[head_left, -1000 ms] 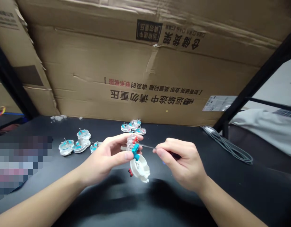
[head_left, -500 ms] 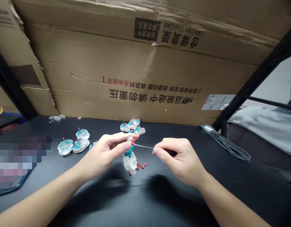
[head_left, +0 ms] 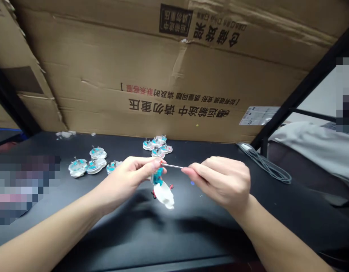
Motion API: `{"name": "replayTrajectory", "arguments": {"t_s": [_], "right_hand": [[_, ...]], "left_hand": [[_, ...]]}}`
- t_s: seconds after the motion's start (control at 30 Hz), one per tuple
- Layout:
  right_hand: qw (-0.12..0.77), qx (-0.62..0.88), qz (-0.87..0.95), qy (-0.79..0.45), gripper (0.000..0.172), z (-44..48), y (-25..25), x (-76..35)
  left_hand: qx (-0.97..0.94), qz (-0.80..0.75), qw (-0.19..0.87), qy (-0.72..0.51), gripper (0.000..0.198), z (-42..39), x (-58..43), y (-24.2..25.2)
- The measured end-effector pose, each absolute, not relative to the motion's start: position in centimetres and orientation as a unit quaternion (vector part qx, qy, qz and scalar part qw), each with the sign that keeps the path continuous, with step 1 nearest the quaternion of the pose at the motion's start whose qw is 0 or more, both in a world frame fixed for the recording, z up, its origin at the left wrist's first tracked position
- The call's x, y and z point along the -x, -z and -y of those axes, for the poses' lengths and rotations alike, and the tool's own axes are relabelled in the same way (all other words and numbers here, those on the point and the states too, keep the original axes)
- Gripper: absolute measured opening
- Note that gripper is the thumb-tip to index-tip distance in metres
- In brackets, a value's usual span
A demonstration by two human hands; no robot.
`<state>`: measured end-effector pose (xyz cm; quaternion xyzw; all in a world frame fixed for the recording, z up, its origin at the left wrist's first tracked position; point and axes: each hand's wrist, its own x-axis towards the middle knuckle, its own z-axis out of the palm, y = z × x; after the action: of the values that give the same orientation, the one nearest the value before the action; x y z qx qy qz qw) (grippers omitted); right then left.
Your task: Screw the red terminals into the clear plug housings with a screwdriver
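Note:
My left hand point(head_left: 135, 170) is closed, pinching a small red piece point(head_left: 161, 163) between thumb and fingers. Below those fingertips hangs a teal plastic part point(head_left: 158, 176) with a white plastic shell point(head_left: 164, 195), seemingly in the same grip. My right hand point(head_left: 224, 179) is wrapped round a screwdriver point(head_left: 173, 166); its thin metal shaft points left and its tip meets the red piece. The handle is hidden in the palm. Beside the shell, small red pieces point(head_left: 171, 186) lie on the black table, partly covered.
Clear-and-teal plug-like units with metal pins stand in a left group point(head_left: 78, 167) and a back group point(head_left: 158, 152). White scraps point(head_left: 66, 134) lie at the back left. A cardboard sheet point(head_left: 152, 68) rises behind. A coiled grey cable point(head_left: 265, 166) lies at the right.
The white shell has swung to the right and tilted. My right hand has turned over, knuckles now more upward, with the screwdriver still at the red piece. The view has shifted slightly.

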<state>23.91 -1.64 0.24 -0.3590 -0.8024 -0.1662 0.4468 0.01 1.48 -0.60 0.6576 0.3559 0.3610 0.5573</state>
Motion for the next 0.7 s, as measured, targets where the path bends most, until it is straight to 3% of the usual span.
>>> {"name": "replayTrajectory", "arguments": {"t_s": [0.1,0.2,0.27,0.37,0.47,0.57,0.63,0.7], "right_hand": [[0.502,0.413,0.755,-0.083,0.008,1.1,-0.1,-23.8],[0.525,0.412,0.660,-0.344,0.016,0.4,-0.1,-23.6],[0.508,0.412,0.634,-0.412,0.020,0.3,-0.2,-23.4],[0.474,0.423,0.682,-0.362,0.018,0.4,-0.2,-23.5],[0.526,0.365,0.761,-0.106,0.010,0.4,0.0,-24.0],[0.504,0.264,0.815,0.109,0.021,0.2,0.1,-24.4],[0.476,0.281,0.828,0.093,0.027,0.2,0.1,-24.5],[0.470,0.347,0.811,-0.018,0.023,0.4,0.1,-24.4]], "left_hand": [[-0.694,-0.352,0.487,-0.397,0.038,-1.7,0.0,0.6],[-0.741,-0.328,0.386,-0.440,0.038,-1.8,0.3,0.1],[-0.759,-0.307,0.345,-0.460,0.037,-1.7,0.5,-0.2],[-0.774,-0.299,0.321,-0.457,0.033,-1.5,0.7,-0.3],[-0.750,-0.316,0.396,-0.426,0.034,-1.5,0.6,-0.1],[-0.701,-0.311,0.485,-0.421,0.039,-1.7,0.6,0.1],[-0.711,-0.308,0.469,-0.424,0.039,-1.8,0.6,0.1],[-0.747,-0.315,0.406,-0.421,0.037,-2.0,0.8,0.1]]}}
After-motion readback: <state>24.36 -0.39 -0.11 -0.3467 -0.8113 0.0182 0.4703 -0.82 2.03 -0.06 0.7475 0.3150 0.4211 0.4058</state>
